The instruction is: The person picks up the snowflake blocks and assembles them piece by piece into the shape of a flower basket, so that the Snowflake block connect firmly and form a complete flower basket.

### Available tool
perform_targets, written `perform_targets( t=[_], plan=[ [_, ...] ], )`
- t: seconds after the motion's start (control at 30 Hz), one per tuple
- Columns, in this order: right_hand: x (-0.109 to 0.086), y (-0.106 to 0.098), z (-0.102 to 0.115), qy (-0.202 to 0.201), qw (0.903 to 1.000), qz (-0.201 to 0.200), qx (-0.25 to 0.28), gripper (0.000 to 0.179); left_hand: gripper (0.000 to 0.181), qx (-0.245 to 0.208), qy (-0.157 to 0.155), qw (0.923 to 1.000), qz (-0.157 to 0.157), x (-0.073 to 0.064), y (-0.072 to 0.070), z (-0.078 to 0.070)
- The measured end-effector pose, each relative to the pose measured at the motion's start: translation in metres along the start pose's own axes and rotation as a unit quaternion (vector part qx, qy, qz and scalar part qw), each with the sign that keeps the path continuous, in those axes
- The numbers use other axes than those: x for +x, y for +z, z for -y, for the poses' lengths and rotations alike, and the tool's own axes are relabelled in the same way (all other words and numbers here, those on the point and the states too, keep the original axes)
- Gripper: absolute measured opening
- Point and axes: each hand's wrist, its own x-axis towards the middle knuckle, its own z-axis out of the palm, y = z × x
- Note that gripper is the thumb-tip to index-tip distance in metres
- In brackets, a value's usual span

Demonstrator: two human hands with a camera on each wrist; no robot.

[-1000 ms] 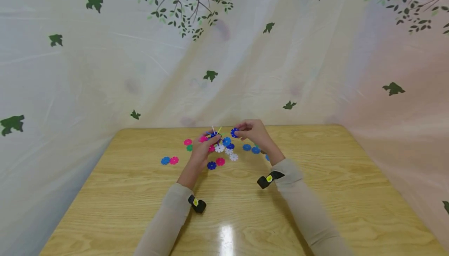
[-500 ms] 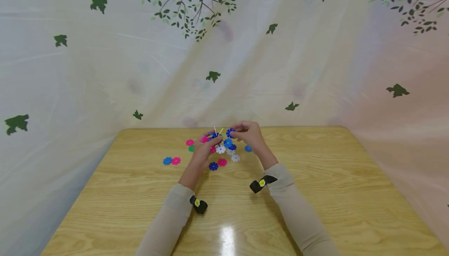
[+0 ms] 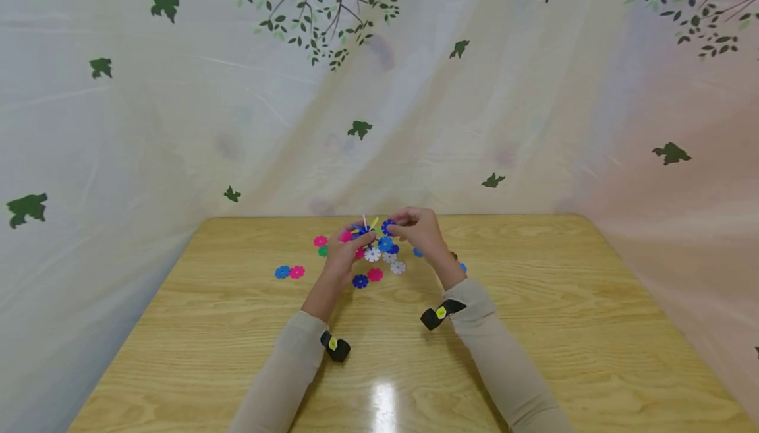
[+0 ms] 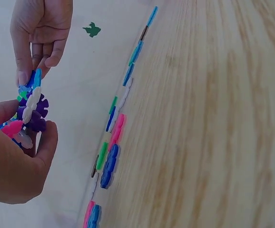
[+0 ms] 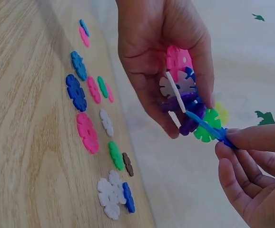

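Note:
My left hand (image 3: 339, 258) grips a cluster of interlocked flower-shaped plastic discs (image 5: 178, 99), raised off the wooden table. Pink, white, purple, green, yellow and blue discs show in it, set at different angles. Thumb and fingers of my right hand (image 3: 425, 232) pinch a dark blue flower disc (image 3: 388, 227) at the right side of the cluster. In the right wrist view, this dark blue disc meets a light blue disc (image 5: 203, 123), seen edge-on, that reaches out from the cluster. My right fingertips partly cover the dark blue disc.
Loose flower discs lie on the wooden table (image 3: 379, 341): a light blue disc (image 3: 282, 272) beside a pink disc (image 3: 297, 272), another pink disc (image 3: 375, 275), a dark blue one (image 3: 360, 281), and white discs (image 5: 110, 197). A pale curtain (image 3: 284, 156) hangs behind the table.
My right hand has moved left with the dark blue disc, up to the cluster, and barely moves over the last half second. The left hand keeps its grip on the cluster.

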Motion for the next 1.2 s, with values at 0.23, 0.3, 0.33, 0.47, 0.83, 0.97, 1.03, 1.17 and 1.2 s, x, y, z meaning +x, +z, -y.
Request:
perform_targets(
  t=[0.23,0.3,0.33,0.47,0.83,0.97,1.03,1.17,1.2],
  plan=[
    [0.0,0.003,-0.002,-0.007,0.9999,-0.006,0.011,0.017,0.045,-0.034,0.014,0.9993,0.002,0.003,0.0,0.002],
    [0.0,0.003,-0.002,-0.009,0.9998,-0.007,0.015,0.017,0.044,-0.045,0.019,0.9988,0.002,0.004,0.0,0.003],
    [0.0,0.003,-0.001,-0.008,0.9998,-0.008,0.018,0.018,0.044,-0.048,0.021,0.9987,0.001,0.004,0.001,0.003],
    [-0.002,0.004,0.001,-0.009,0.9996,-0.012,0.022,0.018,0.041,-0.052,0.017,0.9985,-0.002,0.003,0.002,0.002],
    [-0.005,0.005,0.004,-0.018,0.9995,-0.018,0.021,0.015,0.036,-0.015,0.02,0.9995,0.019,0.005,0.001,0.003],
    [-0.006,0.007,0.003,-0.022,0.9992,-0.023,0.024,0.014,0.034,0.005,0.017,0.9997,0.016,0.004,0.001,0.003],
    [-0.006,0.008,0.002,-0.027,0.9991,-0.025,0.024,0.013,0.033,0.013,0.014,0.9997,0.014,0.003,0.0,0.002],
    [-0.005,0.011,0.002,-0.037,0.9986,-0.029,0.023,0.011,0.032,0.022,0.011,0.9996,0.014,0.003,0.0,0.0],
    [-0.005,0.012,0.002,-0.038,0.9986,-0.029,0.024,0.011,0.032,0.023,0.012,0.9995,0.016,0.003,0.0,-0.001]
  ],
)
